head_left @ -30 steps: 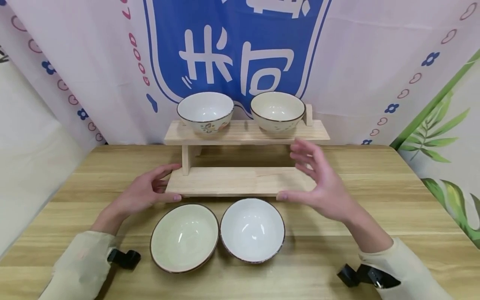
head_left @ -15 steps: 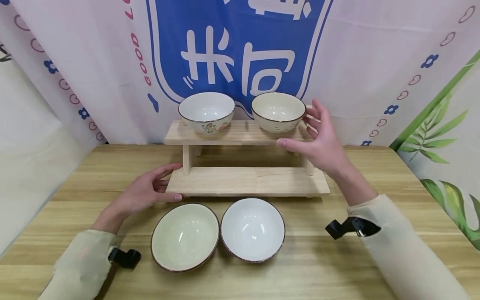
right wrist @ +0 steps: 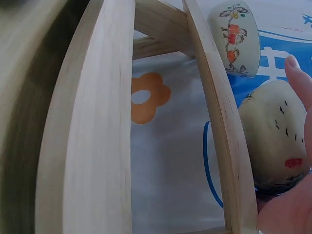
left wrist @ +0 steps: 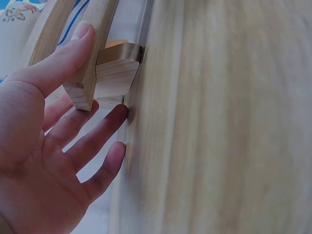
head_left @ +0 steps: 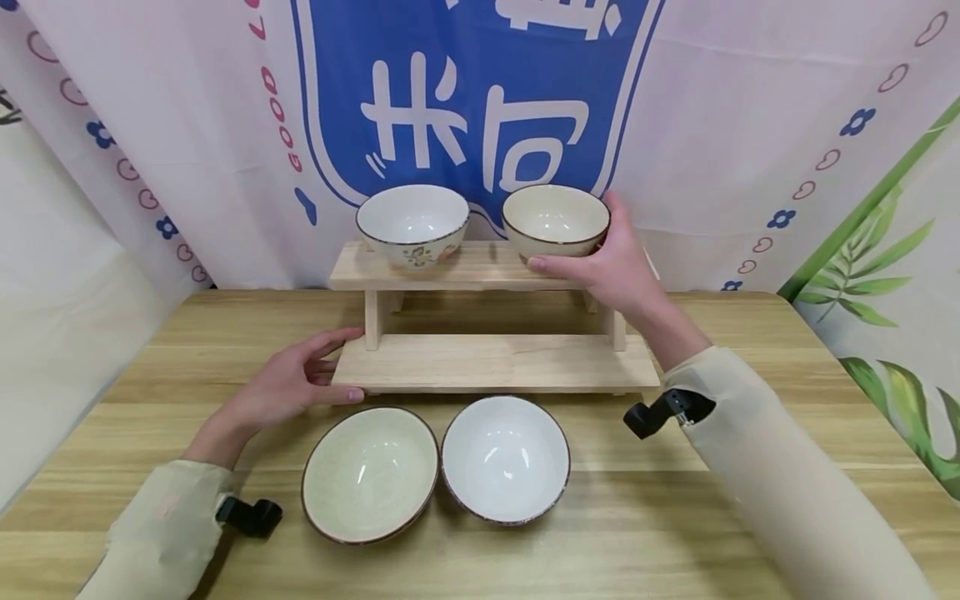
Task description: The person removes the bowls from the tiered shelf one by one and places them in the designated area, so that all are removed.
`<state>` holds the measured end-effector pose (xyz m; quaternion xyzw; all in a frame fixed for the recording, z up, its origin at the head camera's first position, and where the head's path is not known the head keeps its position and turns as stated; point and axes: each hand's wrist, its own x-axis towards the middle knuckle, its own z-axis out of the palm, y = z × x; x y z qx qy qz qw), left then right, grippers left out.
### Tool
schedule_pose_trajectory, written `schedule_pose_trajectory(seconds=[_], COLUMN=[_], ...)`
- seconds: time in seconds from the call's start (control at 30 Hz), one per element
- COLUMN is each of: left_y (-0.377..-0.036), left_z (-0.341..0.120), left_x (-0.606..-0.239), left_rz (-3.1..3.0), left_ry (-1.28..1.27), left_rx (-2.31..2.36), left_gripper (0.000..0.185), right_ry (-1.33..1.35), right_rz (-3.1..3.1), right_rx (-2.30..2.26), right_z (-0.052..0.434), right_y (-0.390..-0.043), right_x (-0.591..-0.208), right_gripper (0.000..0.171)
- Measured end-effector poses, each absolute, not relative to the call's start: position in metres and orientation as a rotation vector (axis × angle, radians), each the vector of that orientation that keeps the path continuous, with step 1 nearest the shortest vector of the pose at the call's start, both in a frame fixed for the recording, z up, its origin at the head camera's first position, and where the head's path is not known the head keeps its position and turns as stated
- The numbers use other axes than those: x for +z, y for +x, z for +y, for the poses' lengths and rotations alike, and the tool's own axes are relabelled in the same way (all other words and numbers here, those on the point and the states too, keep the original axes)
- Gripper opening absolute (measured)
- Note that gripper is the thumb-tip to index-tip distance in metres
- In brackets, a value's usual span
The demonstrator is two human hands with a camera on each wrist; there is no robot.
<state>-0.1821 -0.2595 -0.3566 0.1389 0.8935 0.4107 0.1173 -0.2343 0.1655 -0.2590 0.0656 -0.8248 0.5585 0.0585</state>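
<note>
On the upper board of the wooden two-tier rack (head_left: 491, 265), the right hand (head_left: 607, 267) cups the cream bowl (head_left: 556, 218): the thumb lies along the board at the bowl's near foot and the fingers wrap round its far right side, so the bowl sits directly in that palm's curve, upright and mouth up, touching the shelf. In the right wrist view the same bowl (right wrist: 273, 139) shows dark flecks and a small red mark on its outer wall, with a fingertip (right wrist: 298, 73) against it. The left hand (head_left: 288, 383) is far from this bowl, resting open at the left end of the rack's lower board with straight fingers touching the wood; the left wrist view shows its fingers (left wrist: 97, 131) spread along that board edge beside the rack's foot. Just left of the right hand stands a white bowl with a flower pattern (head_left: 412, 220), also on the upper board. Nearer the person, between both forearms, a pale green bowl (head_left: 371, 473) and a white bowl (head_left: 505, 458) sit rim against rim on the wooden table (head_left: 750, 533).
</note>
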Motion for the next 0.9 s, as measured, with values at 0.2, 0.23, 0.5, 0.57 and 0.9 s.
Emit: schedule_pose_trajectory(seconds=[0.2, 0.23, 0.5, 0.57, 0.9], left_y=[-0.183, -0.183, -0.184, -0.183, -0.183], left_z=[-0.261, -0.261, -0.261, -0.261, -0.262], left_x=[-0.357, -0.358, -0.357, -0.357, -0.357], left_rz=[2.610, 2.609, 2.607, 2.604, 2.595], left_ry=[0.420, 0.422, 0.422, 0.421, 0.414], left_rx=[1.216, 1.218, 1.218, 1.220, 1.224], left_gripper=[0.092, 0.092, 0.092, 0.092, 0.092], right_ry=[0.104, 0.094, -0.014, -0.015, 0.005], right_rz=[-2.534, -2.533, -2.564, -2.549, -2.536], right_rx=[1.648, 1.652, 1.617, 1.623, 1.605], right_z=[0.162, 0.161, 0.157, 0.156, 0.153], right_y=[-0.243, -0.244, -0.247, -0.247, -0.246], right_x=[-0.256, -0.255, -0.251, -0.251, -0.253], right_gripper=[0.141, 0.142, 0.149, 0.147, 0.134])
